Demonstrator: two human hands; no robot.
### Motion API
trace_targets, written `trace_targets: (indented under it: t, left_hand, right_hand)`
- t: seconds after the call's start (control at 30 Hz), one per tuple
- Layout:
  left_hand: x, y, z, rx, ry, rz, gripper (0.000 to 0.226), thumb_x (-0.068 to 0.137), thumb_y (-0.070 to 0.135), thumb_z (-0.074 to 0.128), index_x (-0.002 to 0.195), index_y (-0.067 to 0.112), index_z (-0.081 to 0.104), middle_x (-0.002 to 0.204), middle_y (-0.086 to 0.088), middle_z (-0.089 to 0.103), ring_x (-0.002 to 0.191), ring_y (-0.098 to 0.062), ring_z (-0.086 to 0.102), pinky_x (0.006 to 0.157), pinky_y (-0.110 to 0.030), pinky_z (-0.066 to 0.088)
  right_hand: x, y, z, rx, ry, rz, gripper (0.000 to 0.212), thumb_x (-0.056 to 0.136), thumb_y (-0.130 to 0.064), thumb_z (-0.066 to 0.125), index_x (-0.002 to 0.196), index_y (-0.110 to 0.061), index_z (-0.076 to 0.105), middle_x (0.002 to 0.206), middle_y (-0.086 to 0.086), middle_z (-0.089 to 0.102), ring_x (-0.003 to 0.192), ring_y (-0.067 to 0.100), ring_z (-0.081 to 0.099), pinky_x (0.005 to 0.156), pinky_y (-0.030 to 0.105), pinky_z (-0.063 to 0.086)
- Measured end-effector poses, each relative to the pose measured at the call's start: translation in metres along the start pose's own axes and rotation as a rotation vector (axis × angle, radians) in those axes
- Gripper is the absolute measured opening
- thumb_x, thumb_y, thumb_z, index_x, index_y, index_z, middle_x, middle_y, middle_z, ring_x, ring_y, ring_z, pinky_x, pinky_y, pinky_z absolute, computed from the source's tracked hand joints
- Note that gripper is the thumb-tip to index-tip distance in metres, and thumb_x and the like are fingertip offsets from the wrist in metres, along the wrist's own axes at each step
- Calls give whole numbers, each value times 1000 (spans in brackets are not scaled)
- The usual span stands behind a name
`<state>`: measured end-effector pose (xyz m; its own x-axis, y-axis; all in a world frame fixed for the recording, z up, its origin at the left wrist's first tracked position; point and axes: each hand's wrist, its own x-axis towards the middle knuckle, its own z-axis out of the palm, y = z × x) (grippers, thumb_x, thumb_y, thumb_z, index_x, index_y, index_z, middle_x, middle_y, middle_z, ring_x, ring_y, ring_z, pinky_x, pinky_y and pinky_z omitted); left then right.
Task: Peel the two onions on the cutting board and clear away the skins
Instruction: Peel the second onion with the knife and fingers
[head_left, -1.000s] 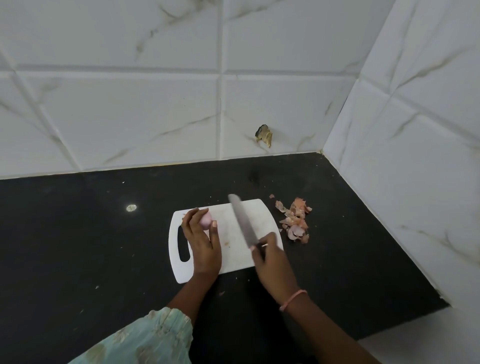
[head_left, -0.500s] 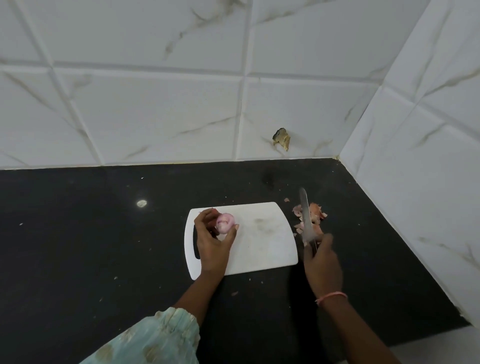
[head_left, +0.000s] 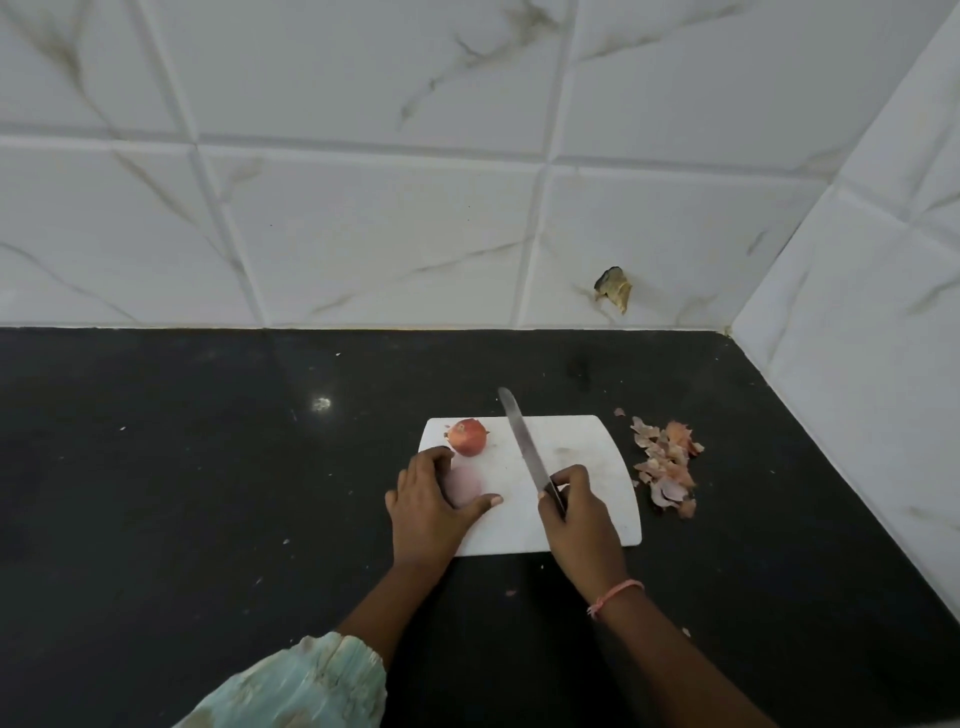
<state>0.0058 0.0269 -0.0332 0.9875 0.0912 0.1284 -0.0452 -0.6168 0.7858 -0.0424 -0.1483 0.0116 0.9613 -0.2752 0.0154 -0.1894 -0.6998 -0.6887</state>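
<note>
peeled onion (head_left: 466, 485) gripped by left hand (head_left: 427, 512) on cutting board (head_left: 597, 467), knife (head_left: 524, 447) held in right hand (head_left: 579, 512), unpeeled onion (head_left: 467, 437) just beyond left hand, skins (head_left: 667, 467) right of right hand on tabletop (head_left: 208, 467)

Home kitchen corner, food prep on the go.
Black stone counter (head_left: 208, 493) meets marble-look wall tiles (head_left: 363, 234); white cutting board (head_left: 587, 447), knife (head_left: 524, 447), onion skins (head_left: 667, 467) piled right of the knife hand (head_left: 579, 512).
</note>
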Motion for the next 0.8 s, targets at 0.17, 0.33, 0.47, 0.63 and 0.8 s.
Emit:
trace_targets:
  t: [0.17, 0.33, 0.47, 0.63, 0.8]
  left_hand:
    - [13, 2, -11, -148, 125, -41, 32, 91, 38, 62, 120, 30, 51, 116, 12, 55, 110, -14, 54, 93, -33, 30]
    - [56, 8, -30, 1, -44, -131, 53, 84, 22, 67, 134, 31, 51, 139, 5, 47, 128, -23, 41, 101, -45, 31]
    - [75, 17, -24, 136, -298, 13, 58, 85, 26, 71, 134, 46, 48, 147, 10, 39, 136, -22, 32, 107, -48, 26]
    - [91, 23, -9, 160, -443, -4, 52, 80, 25, 75, 127, 35, 53, 133, 7, 53, 125, -19, 47, 107, -44, 34]
    - [95, 26, -31, -349, -90, -197, 36, 84, 25, 76, 115, 22, 57, 105, 9, 61, 95, -8, 60, 71, -16, 45]
  right_hand:
    - [9, 0, -5, -131, 123, 9, 10, 98, -25, 48, 104, -24, 39, 85, -6, 60, 75, 17, 63, 59, 34, 48]
    - [29, 7, -35, -117, 213, 85, 10, 98, -16, 47, 104, -14, 39, 80, 0, 59, 68, 16, 55, 58, 30, 40]
    - [23, -1, -25, -34, 120, 49, 14, 98, -17, 49, 99, -19, 35, 72, 3, 63, 61, 17, 61, 50, 33, 48]
    - [10, -16, 8, -2, -55, 31, 14, 99, -25, 49, 105, -28, 36, 78, -4, 64, 67, 11, 63, 62, 33, 56]
    - [11, -18, 17, 19, -149, -2, 14, 100, -29, 47, 105, -31, 34, 83, -7, 62, 68, 6, 60, 57, 16, 47]
